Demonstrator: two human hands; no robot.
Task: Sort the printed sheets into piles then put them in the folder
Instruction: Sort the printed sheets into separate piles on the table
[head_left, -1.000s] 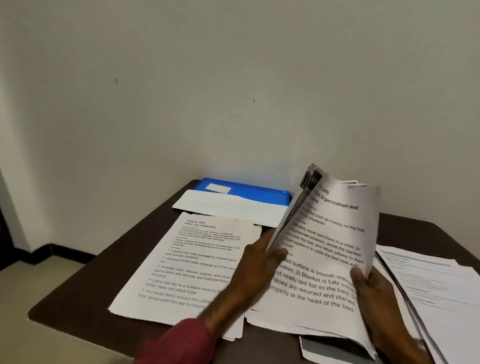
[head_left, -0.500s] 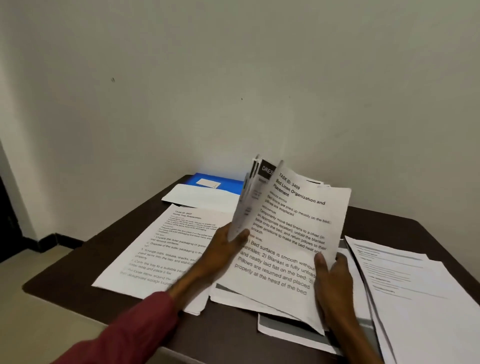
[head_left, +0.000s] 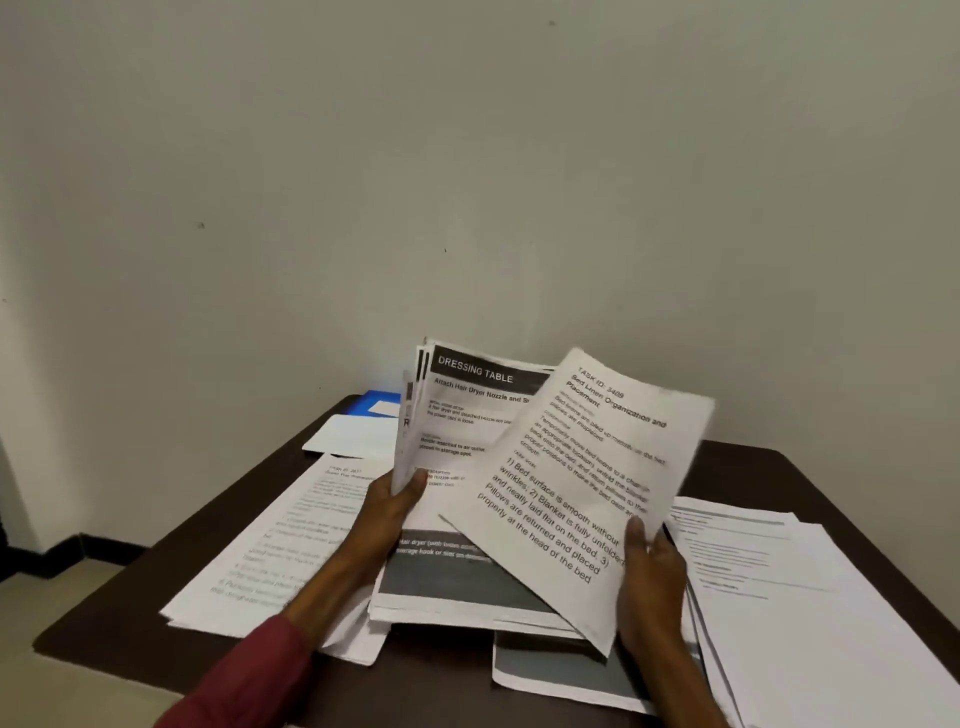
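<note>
Two hands: both are on paper; my left hand (head_left: 395, 506) keeps a bundle, my right hand (head_left: 652, 577) has one sheet parted from it
Step in hand: sorting, I judge; I am splitting the front sheet off to read its heading and pick a pile, and nothing looks ready for the folder yet
Left hand: fingers curled round the left edge of the bundle (head_left: 467, 415), thumb on its front, holding it raised and tilted towards me; the page showing reads "DRESSING TABLE"
Right hand: thumb pressed on the face of the loose sheet (head_left: 587, 483) near its lower right edge, fingers hidden behind it, so a pinch; the sheet is headed "Bed Linen Organization and Placement" and leans right, overlapping the bundle
Left pile (head_left: 291, 540): plain text pages flat on the counter (head_left: 753, 467), just beside my left wrist
Right pile (head_left: 779, 582): more pages lying flat, just beside my right hand
Middle: grey-banded pages (head_left: 550, 670) lie flat under what I hold
Folder (head_left: 374, 402): blue, at the far left of the counter by the wall, well apart from my hands, a white sheet (head_left: 353, 436) lying partly over it
Next move: match the heading to a pile, which one I cannot tell, then lay the sheet square on top while my left hand stops the bundle fanning
</note>
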